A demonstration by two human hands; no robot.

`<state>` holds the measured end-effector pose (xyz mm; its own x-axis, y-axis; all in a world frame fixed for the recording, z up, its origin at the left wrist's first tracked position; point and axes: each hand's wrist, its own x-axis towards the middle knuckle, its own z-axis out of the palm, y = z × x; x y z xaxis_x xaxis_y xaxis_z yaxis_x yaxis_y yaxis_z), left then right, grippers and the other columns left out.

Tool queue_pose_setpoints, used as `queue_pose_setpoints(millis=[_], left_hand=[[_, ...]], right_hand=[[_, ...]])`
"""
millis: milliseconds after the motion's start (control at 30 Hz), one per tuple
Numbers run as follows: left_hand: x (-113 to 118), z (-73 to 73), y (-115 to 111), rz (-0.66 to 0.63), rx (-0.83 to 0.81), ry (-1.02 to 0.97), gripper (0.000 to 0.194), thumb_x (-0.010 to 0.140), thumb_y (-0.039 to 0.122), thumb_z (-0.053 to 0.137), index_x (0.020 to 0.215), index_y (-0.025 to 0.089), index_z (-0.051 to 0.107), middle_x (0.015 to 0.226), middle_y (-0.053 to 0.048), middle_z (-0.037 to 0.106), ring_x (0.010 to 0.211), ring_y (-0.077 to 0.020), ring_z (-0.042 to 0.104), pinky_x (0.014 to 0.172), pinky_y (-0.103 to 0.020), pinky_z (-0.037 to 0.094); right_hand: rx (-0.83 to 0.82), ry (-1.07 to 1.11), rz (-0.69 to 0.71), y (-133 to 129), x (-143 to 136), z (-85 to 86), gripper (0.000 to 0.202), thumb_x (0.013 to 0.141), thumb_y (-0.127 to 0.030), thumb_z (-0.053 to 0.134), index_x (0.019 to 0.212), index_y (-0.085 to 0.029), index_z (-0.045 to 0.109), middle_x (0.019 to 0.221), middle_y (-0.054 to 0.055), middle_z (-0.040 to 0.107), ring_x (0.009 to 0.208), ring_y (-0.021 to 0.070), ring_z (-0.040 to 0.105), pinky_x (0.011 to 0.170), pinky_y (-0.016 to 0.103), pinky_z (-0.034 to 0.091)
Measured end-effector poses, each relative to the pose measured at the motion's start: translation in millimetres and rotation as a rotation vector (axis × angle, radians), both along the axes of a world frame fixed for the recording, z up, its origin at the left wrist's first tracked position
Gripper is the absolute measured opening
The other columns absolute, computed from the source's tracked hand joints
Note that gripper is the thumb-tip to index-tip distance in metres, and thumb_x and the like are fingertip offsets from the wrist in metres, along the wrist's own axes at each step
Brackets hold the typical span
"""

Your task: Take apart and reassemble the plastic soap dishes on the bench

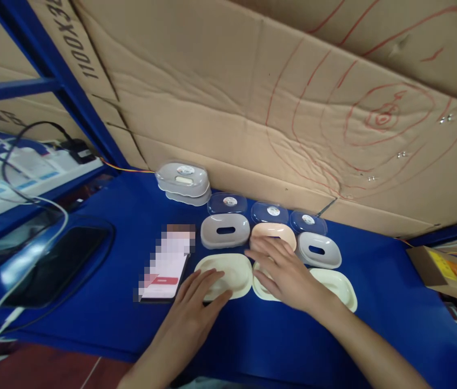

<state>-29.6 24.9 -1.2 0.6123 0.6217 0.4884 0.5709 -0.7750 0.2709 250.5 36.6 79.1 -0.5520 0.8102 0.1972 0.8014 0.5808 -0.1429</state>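
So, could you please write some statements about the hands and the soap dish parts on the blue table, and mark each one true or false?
1. The left hand lies flat on a cream tray. True.
2. The right hand holds a clear lid in the air. False: it rests open across the middle cream tray, its fingertips at the peach insert.
3. Three clear lids lie in a row nearest the cardboard wall. True.
4. The phone lies right of all the trays. False: it lies to their left, beside the left hand.
5. Both grey inserts have a slot in the middle. True.
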Motion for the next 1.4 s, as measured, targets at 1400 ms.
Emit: queue_pose_setpoints(millis=[1400], left_hand=[[9.6, -10.1, 7.6, 0.104, -0.18, -0.042, 0.061, 0.096, 0.031, 0.073, 0.152, 0.028, 0.05, 0.167, -0.015, 0.041, 0.153, -0.0396, 0.042, 0.114, -0.061, 0.053]], right_hand=[[-0.12, 0.028, -0.107, 152.9, -51.2, -31.1, 0.057, 0.093, -0.031, 0.079, 0.145, -0.019, 0.058, 0.141, 0.018, 0.06, 0.139, 0.0351, 0.051, 0.119, 0.059, 0.033]])
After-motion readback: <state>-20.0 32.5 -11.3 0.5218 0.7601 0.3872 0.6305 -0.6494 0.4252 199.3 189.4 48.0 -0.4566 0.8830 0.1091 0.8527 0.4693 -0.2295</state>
